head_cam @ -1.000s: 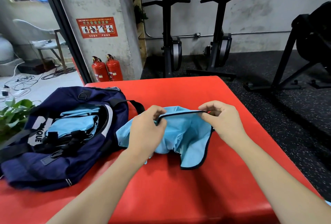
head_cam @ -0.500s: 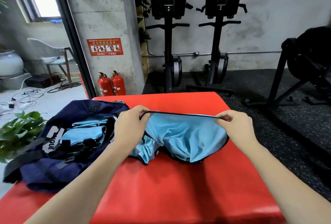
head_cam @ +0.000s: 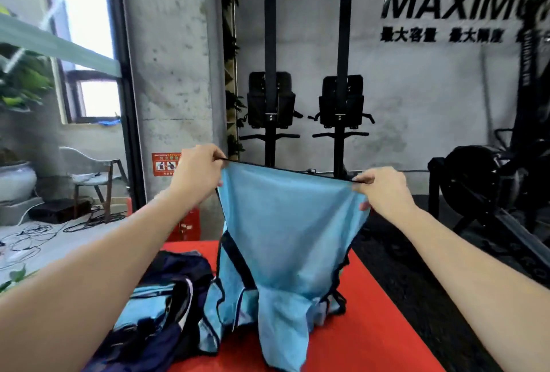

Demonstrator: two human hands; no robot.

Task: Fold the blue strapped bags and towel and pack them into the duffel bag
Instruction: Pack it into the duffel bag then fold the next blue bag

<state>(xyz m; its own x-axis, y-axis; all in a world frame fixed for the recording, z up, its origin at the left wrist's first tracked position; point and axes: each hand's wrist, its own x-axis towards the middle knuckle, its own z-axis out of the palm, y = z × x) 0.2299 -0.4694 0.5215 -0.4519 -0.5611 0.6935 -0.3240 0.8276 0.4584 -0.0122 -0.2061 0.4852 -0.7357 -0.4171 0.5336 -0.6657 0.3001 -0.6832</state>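
Fingers (head_cam: 218,160) of the left hand (head_cam: 198,172) are pinching the dark-piped top edge of a light blue strapped bag (head_cam: 285,223) at one corner, while the fingers of the right hand (head_cam: 379,188) are pinching the same edge at the other corner, the two hands holding it stretched between them in the air. The cloth is hanging straight down from that edge in soft folds, its lower flaps trailing onto the red worktop (head_cam: 372,327), and a dark strap (head_cam: 238,261) is running down its left side. Judging by the drape, the fabric is thin, light and limp, likely a little slick, so the bound edge and its corners are looking like the surest place to hold; a grip in mid-panel would probably let it sag and bunch. To the left, the navy duffel bag (head_cam: 166,342) is lying open on the worktop, touching the hanging cloth, with light blue fabric (head_cam: 143,303) already showing inside. Counted: one blue piece in the hands, one duffel, and blue cloth in the duffel whose number of pieces cannot be told. No separate towel is showing for certain.
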